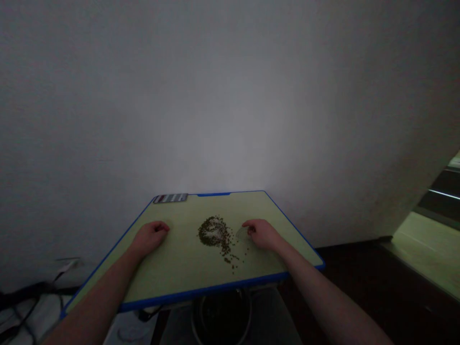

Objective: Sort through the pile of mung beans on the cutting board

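Note:
A pile of small brown grains or beans (204, 234), with a whitish patch in its middle, lies on the pale yellow tabletop (172, 268). Loose grains trail from it toward the front edge. To the right of the pile, my right hand (261, 233) is closed on a thin clear plastic piece (243, 233), whose edge faces the grains; its exact kind is hard to make out. My left hand (151, 236) rests on the tabletop left of the pile, fingers curled in, with nothing visible in them.
A phone (170, 198) with a lit screen lies at the far left corner. Blue edging (212, 289) runs round the table, which stands near a grey wall (230, 120). Below the front edge is a round metal pot (222, 316). Dark cables (28, 292) lie at lower left.

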Available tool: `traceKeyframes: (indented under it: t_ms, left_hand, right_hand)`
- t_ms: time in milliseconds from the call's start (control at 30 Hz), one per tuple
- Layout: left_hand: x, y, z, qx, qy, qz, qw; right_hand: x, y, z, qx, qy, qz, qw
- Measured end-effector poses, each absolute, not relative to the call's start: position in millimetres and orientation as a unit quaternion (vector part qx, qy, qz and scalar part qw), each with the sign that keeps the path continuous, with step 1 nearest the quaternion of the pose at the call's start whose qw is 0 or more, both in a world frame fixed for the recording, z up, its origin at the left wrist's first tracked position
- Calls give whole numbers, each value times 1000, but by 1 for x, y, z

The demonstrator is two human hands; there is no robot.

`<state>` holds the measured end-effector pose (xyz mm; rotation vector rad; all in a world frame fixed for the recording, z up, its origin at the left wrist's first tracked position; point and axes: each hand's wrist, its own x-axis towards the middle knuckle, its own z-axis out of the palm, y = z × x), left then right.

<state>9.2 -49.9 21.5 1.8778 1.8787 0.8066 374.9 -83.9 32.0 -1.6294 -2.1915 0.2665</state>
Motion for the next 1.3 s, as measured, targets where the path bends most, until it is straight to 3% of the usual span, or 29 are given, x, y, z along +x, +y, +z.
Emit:
traceKeyframes:
  t_ms: [600,1300]
  left_hand:
    - [8,-49,21,677,660,285,158]
    - [10,-52,24,667,660,295,183]
  right_hand:
    - [386,-114,31,-572,-776,122,235]
    - [353,-131,30,-559,-785,161,213]
